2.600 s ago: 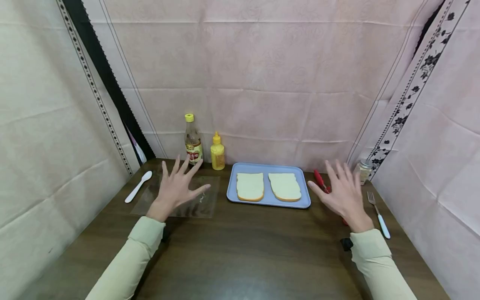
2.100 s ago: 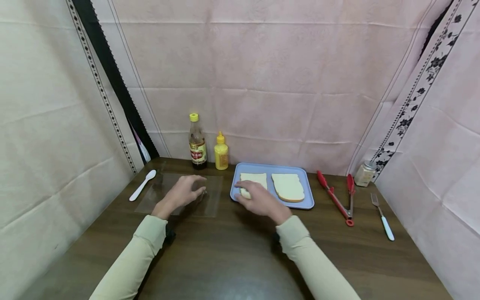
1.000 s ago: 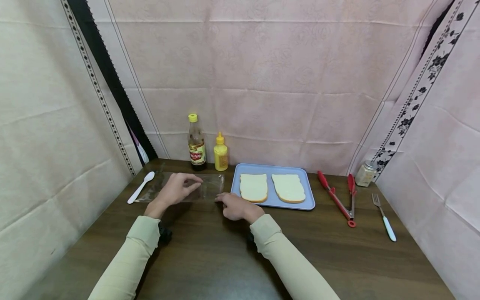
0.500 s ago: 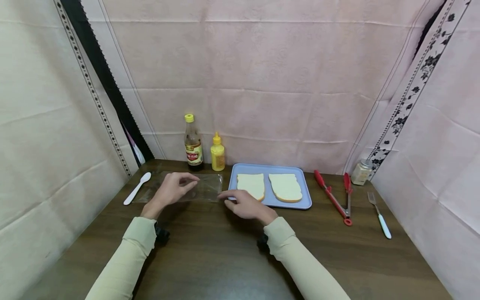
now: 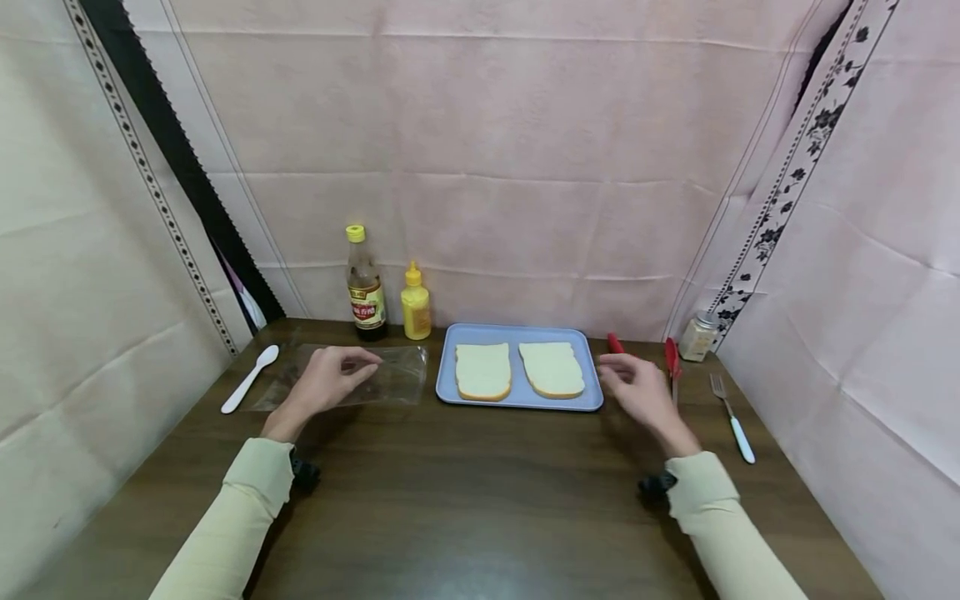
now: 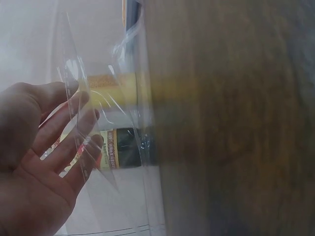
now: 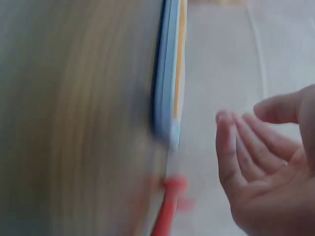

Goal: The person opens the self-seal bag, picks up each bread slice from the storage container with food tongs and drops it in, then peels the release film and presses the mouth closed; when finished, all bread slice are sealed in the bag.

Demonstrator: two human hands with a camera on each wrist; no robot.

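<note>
tongs (image 5: 670, 367) partly behind right hand (image 5: 637, 392)

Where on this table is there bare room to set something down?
The near half of the table, between the two sleeves, is bare. The far edge is crowded: spoon, plastic bag under the left hand, bottles, tray, tongs by the right hand, fork.

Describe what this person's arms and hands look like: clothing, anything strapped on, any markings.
Both arms wear long, pale yellow-green sleeves reaching the wrists. The left hand and right hand are bare: no gloves, and no rings or markings that the views show. A small dark device sits under each wrist at the cuff, likely the wrist camera mounts, one by the left cuff and one by the right cuff. No cables show.
</note>
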